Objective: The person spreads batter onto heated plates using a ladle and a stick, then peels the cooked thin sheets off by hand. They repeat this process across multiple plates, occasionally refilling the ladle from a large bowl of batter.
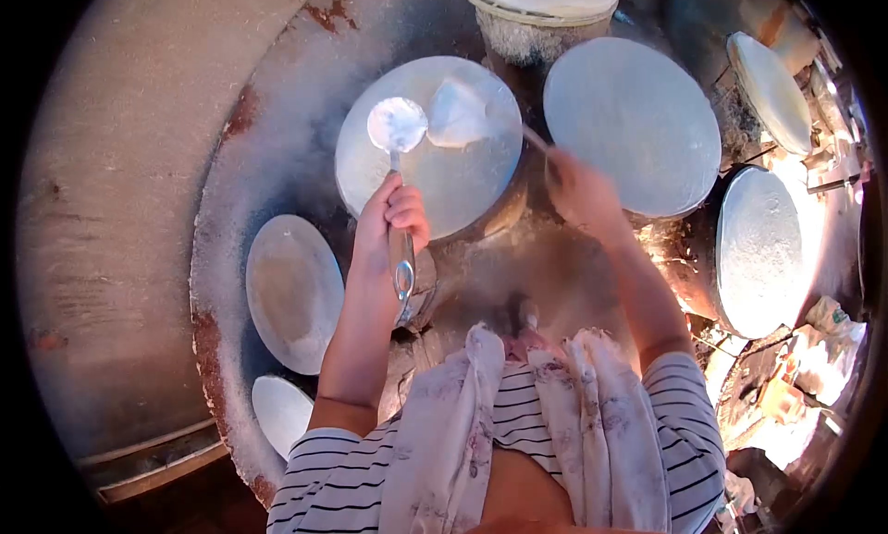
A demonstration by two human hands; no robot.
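My left hand (393,221) grips the handle of a metal ladle (398,127) whose bowl, full of white batter, hovers over the upper left of a round grey griddle (416,178). My right hand (581,194) holds a thin stick-handled spreader (460,113) that rests on a patch of white batter at the top of the same griddle. Steam rises around the plate.
More round griddles sit around the stove: one at upper right (634,122), one at right (758,252), one at far upper right (770,90), two at lower left (294,289) (280,412). A basket with a white lid (541,12) stands at the top. Fire glows at right.
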